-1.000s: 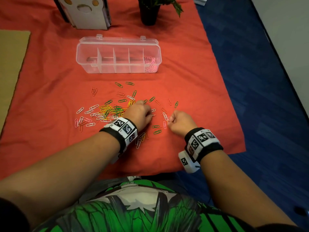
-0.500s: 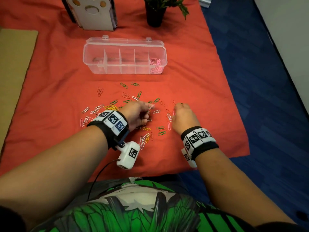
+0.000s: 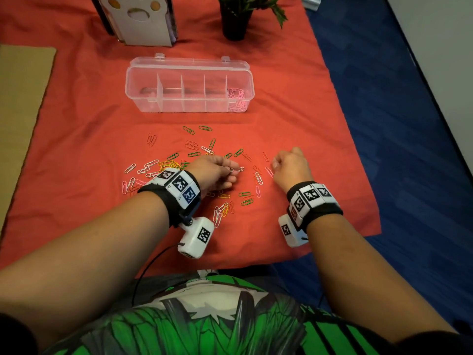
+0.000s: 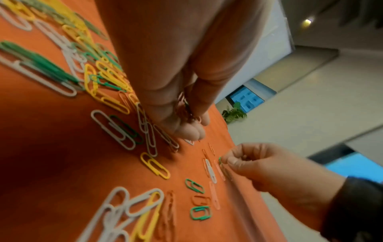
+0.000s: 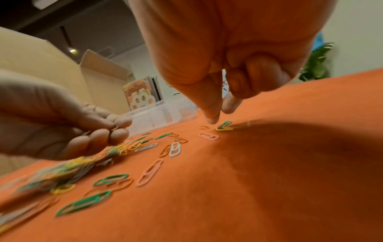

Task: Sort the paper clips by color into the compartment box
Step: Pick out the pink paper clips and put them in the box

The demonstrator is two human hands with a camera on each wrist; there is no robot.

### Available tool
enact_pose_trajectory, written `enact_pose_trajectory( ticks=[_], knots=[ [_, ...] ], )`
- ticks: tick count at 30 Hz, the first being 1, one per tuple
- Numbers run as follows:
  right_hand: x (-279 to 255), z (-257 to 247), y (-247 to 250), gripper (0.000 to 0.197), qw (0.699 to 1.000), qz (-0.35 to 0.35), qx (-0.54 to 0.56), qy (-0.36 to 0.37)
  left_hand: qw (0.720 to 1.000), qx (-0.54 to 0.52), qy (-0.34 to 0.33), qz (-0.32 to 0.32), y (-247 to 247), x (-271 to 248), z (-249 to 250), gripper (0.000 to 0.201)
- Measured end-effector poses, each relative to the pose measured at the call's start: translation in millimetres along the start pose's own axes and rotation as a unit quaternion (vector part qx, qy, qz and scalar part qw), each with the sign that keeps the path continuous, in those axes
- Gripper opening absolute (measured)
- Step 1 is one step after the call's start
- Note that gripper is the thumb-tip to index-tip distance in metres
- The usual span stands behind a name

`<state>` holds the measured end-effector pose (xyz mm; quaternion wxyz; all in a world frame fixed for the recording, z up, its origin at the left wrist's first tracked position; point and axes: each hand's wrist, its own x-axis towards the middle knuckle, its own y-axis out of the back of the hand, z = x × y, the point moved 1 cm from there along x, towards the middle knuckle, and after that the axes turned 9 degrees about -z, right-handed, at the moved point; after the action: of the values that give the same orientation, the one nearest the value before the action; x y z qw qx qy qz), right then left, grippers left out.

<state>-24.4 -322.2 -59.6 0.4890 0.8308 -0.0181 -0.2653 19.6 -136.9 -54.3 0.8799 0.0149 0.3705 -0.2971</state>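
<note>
Loose paper clips (image 3: 225, 196) in green, yellow, white, pink and orange lie scattered on the red cloth (image 3: 294, 111). The clear compartment box (image 3: 179, 105) stands beyond them, with pink clips (image 3: 238, 98) in its rightmost compartment. My left hand (image 3: 231, 172) hovers over the pile, fingers and thumb curled round several orange clips (image 4: 183, 106). My right hand (image 5: 220, 114) points thumb and forefinger down with a narrow gap between them. Their tips are just beside a green clip (image 5: 225, 124) on the cloth, and the other fingers are folded in. I see nothing held in it.
A dark potted plant (image 3: 234, 21) and a white paw-print holder (image 3: 143, 21) stand behind the box. A tan mat (image 3: 20, 98) lies to the left. Blue floor (image 3: 396, 124) borders the cloth's right and near edges.
My right hand moved forward and right from the near clips to the green clip. My left hand turned, lifted off the pile and now shows its fingers holding clips.
</note>
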Motion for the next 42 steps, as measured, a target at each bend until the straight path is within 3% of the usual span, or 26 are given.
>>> enact_pose_trajectory(
  ticks=[4,8,11,15,19,23,27,31,35,42],
  knots=[
    [-8.7,-4.6,-5.8,0.015,0.996,-0.017,-0.082,0.037,0.985,0.142,-0.072,0.061,4.9,4.0,0.9,0.018],
    [-11.7,-15.5,-13.4,0.021,0.987,0.005,-0.154,0.042,0.932,0.325,-0.108,0.123,13.0,4.0,4.4,0.012],
    [-9.1,-20.9,-14.7,0.028,0.981,0.0,-0.187,0.043,0.913,0.364,-0.11,0.15,16.3,2.0,4.8,0.007],
    [-7.9,-20.1,-9.0,0.021,0.991,-0.004,-0.117,0.06,0.899,0.385,-0.104,0.182,20.1,-0.6,6.8,0.022],
    [-15.2,-15.9,-8.0,0.006,0.996,0.006,0.056,0.071,0.892,0.401,-0.077,0.194,22.4,-1.7,9.2,0.027],
    [-25.8,-10.8,-16.0,0.015,0.988,-0.09,0.126,0.004,0.917,0.351,-0.089,0.168,27.3,-0.7,4.1,0.023],
    [-31.6,-6.2,-21.2,0.017,0.995,-0.096,0.035,-0.012,0.95,0.267,-0.069,0.143,24.2,-0.5,2.7,0.018],
    [-38.7,-16.3,-24.9,0.022,0.994,-0.103,-0.03,-0.017,0.989,0.097,-0.028,0.106,17.9,-4.1,4.6,0.022],
    [-47.8,-33.4,-24.3,0.021,0.986,-0.1,-0.135,0.008,0.999,0.0,0.01,0.054,9.5,-9.3,12.3,0.018],
    [-36.9,-42.9,-32.8,0.038,0.966,-0.119,-0.227,0.035,0.997,-0.056,0.014,0.054,17.3,-12.5,21.1,0.027]
  ],
)
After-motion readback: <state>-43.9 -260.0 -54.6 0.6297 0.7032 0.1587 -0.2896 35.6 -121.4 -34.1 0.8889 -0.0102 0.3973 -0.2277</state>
